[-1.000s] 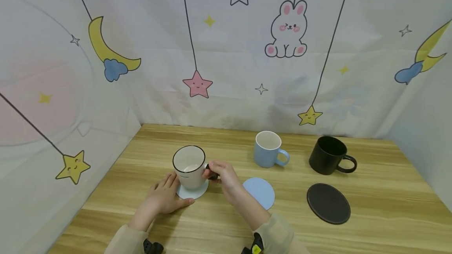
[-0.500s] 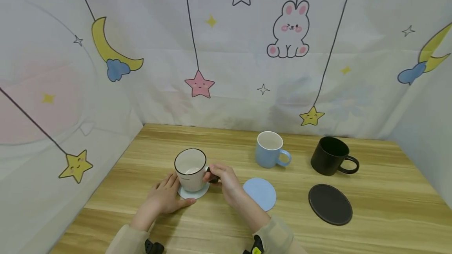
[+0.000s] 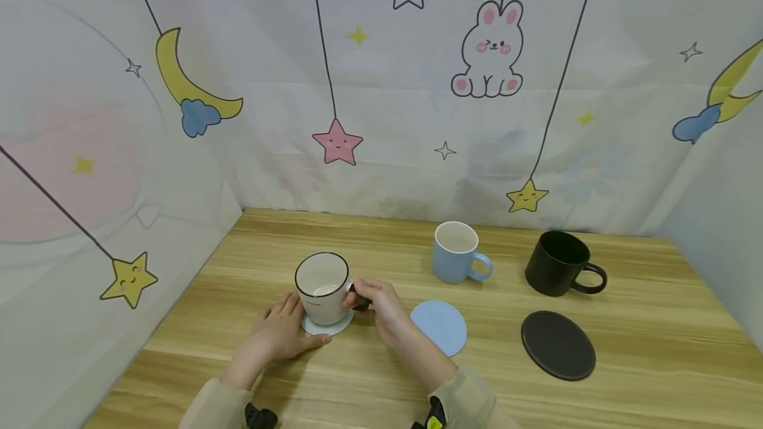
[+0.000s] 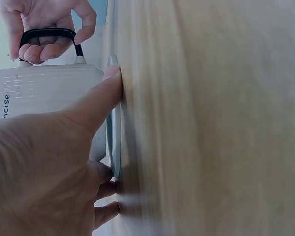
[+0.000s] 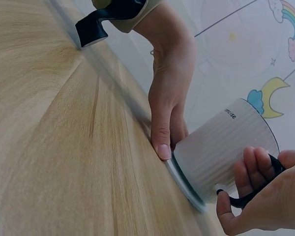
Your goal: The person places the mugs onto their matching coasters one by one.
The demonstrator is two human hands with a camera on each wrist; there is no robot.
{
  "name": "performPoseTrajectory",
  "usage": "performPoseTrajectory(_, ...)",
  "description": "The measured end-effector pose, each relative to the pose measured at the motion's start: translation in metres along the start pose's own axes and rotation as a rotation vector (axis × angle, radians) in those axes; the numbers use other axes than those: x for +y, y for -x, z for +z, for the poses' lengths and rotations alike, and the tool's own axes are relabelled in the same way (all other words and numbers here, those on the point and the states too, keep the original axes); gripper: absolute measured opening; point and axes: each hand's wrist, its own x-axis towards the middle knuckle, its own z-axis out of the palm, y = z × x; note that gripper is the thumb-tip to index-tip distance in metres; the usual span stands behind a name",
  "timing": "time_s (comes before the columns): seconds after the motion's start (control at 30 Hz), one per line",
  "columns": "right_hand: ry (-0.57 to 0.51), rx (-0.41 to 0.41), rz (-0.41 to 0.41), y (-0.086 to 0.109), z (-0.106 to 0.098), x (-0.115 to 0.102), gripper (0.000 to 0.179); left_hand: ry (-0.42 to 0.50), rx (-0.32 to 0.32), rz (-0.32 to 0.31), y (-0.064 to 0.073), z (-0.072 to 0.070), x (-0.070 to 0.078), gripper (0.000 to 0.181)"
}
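A white mug (image 3: 322, 293) with a dark rim and black handle (image 4: 49, 32) stands upright on a pale round coaster (image 3: 326, 328), seemingly in contact with it. Curled around that handle are the fingers of my right hand (image 3: 378, 306), on the mug's right side. My left hand (image 3: 277, 333) rests on the wood to the left, fingers spread and mostly straight. Its thumb (image 4: 105, 88) touches the coaster's edge in the left wrist view. The right wrist view shows the mug (image 5: 221, 147) tilted by the camera's angle, with the left thumb at the coaster's rim.
A light blue mug (image 3: 453, 260) stands at the back, right of the white one, with a blue coaster (image 3: 440, 326) in front. Farther right are a black mug (image 3: 554, 267) and a black coaster (image 3: 558, 345). A patterned white cloth (image 3: 393, 85) hangs behind the wooden table (image 3: 650, 323).
The white mug has come down slightly onto the pale coaster, still held by its handle in my right hand. My left hand has stayed in place. The head view has shifted a little.
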Motion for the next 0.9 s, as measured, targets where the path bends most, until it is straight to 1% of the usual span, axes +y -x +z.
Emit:
performPoseTrajectory(0.47,-0.001,0.009,0.008,-0.001,0.0015,0.003,0.037,0.024,-0.004,-0.002,-0.0004,0.0019,-0.0027,0.116)
performPoseTrajectory(0.67,0.002,0.003,0.011,-0.0013,0.0027,0.0043,0.039,0.023,-0.011,-0.008,0.0004,0.0002,-0.002,0.118)
performPoseTrajectory(0.8,0.026,0.006,0.002,-0.0006,0.0028,0.0044,0.039,0.015,-0.008,-0.003,-0.0007,0.0007,-0.0033,0.118)
performPoseTrajectory(0.9,0.07,0.004,0.0,0.0001,0.0029,0.0038,0.038,0.007,-0.011,-0.003,-0.0005,0.0007,-0.0036,0.118)
